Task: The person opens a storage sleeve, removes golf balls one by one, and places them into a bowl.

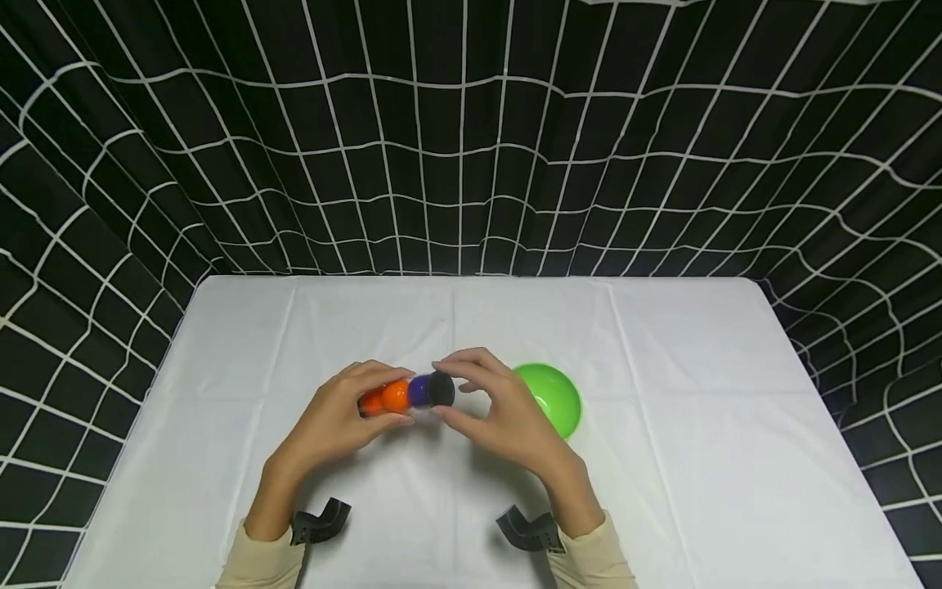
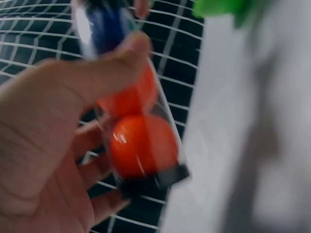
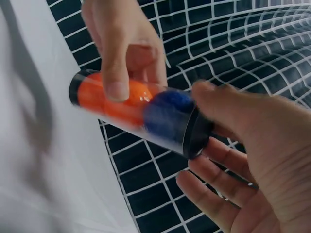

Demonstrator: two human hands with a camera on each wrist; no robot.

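A clear plastic tube [image 1: 403, 394] with black ends lies sideways above the white table [image 1: 699, 458], holding two orange balls [image 1: 394, 396] and a blue ball [image 1: 421, 391]. My left hand [image 1: 340, 413] grips the tube's orange-ball end [image 2: 143, 145], thumb across the front [image 3: 114, 73]. My right hand [image 1: 491, 402] pinches the black cap [image 1: 441, 389] at the other end, thumb and fingers curled round it [image 3: 197, 133]. A green bowl [image 1: 553, 398] sits on the table just right of my right hand.
A black curtain with a white grid [image 1: 471, 139] encloses the table at the back and both sides. The tablecloth's left [image 1: 147, 393] and right edges drop off to the curtain. Wrist camera mounts [image 1: 320, 522] show at my sleeves.
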